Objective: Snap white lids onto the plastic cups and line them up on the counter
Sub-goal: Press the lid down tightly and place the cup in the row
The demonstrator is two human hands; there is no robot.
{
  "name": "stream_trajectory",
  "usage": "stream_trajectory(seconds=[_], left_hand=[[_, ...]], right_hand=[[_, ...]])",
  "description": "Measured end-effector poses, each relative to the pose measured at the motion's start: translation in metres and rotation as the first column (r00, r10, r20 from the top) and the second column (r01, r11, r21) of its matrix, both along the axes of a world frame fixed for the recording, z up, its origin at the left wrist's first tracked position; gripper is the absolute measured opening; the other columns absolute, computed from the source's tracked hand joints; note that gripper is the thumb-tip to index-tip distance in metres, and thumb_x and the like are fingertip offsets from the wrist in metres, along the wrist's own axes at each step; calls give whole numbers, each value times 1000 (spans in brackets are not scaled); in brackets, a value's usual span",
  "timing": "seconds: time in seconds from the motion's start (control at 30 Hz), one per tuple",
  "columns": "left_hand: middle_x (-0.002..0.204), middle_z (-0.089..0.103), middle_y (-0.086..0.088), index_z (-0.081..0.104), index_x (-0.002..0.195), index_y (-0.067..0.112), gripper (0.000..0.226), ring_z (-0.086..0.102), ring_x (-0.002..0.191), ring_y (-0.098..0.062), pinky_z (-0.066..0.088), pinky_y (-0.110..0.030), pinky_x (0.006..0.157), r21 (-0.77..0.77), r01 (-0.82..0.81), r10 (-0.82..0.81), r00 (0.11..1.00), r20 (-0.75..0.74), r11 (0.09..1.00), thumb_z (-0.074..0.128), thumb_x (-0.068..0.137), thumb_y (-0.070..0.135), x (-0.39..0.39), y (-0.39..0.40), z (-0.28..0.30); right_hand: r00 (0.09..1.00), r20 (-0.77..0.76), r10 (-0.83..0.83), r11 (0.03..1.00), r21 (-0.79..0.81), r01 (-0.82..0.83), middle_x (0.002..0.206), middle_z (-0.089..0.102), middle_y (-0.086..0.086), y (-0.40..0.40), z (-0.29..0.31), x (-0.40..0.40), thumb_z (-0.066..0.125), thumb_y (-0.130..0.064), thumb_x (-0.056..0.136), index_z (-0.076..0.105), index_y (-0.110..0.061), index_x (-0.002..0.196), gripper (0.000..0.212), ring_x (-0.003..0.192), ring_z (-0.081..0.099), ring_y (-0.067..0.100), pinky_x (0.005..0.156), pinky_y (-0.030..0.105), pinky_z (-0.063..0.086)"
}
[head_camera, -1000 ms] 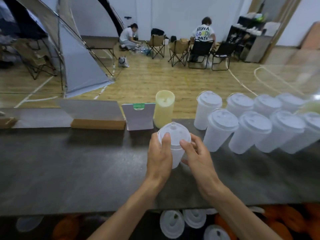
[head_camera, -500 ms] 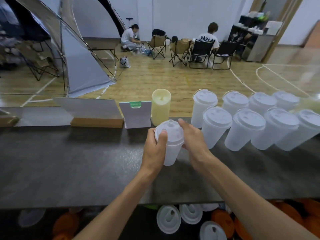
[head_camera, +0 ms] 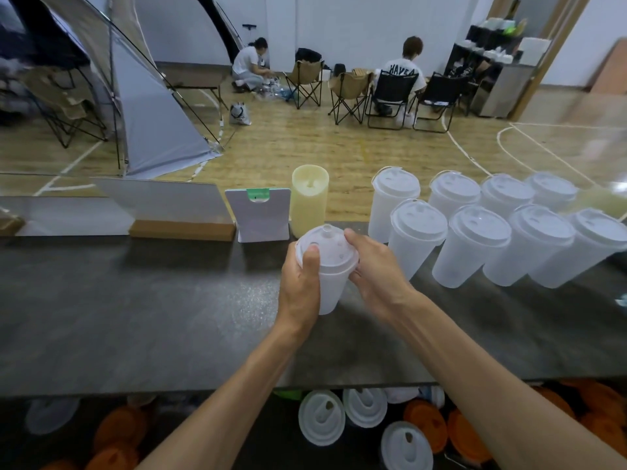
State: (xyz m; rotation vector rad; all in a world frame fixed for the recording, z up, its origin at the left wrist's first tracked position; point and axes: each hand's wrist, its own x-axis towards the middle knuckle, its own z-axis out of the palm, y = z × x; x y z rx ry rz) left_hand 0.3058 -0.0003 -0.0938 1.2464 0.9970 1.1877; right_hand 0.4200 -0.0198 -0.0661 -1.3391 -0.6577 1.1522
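Right now you are holding the frosted translucent plastic cup between both hands, lifted a little off the dark grey counter, with the round white plastic lid sitting on its mouth. Your left hand is wrapping the cup wall from the left, fingers curled behind it and the thumb lying up over the lid's near rim. Your right hand is cupping the opposite side, its fingers curling around the lid's far edge, so both hands are gripping the same cup.

The cup's long axis is running nearly upright but leaning slightly, mouth tipped away from you and to the right. Whether the lid is fully seated all round I cannot tell; the far rim is hiding behind your right fingers.

Just beyond your right hand, the finished lidded white cups are standing in two rows stretching away to the right, the nearest one just beside your right knuckles. That is probably where this cup is going, so your right hand is the nearer one for setting it down.

Below your forearms, under the counter edge, loose white lids and orange lids are lying.
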Motion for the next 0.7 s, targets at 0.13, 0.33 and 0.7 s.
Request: stream_trajectory(seconds=[0.13, 0.33, 0.7], left_hand=[[114, 69, 0, 59, 125, 20, 63, 67, 103, -16, 56, -39, 87, 2, -8, 7, 1000, 18, 1000, 43, 81, 62, 3, -1, -2], [114, 69, 0, 59, 125, 17, 69, 67, 104, -14, 55, -35, 87, 20, -35, 35, 999, 23, 999, 40, 79, 65, 5, -4, 0], [118, 69, 1, 59, 126, 22, 62, 67, 108, -18, 54, -51, 95, -8, -17, 17, 1000, 23, 1000, 44, 82, 63, 4, -4, -3]], right_hand=[[997, 65, -36, 997, 74, 32, 111, 77, 0, -12, -9, -7, 53, -34, 104, 70, -19, 117, 27, 108, 71, 21, 94, 37, 58], [999, 41, -25, 996, 86, 22, 119, 75, 1, -20, -8, -10, 50, -32, 105, 67, -18, 125, 30, 114, 69, 21, 104, 47, 52], [973, 199, -118, 968, 240, 68, 119, 73, -5, -26, -29, -26, 53, -50, 91, 65, -29, 127, 43, 111, 69, 14, 93, 41, 58]])
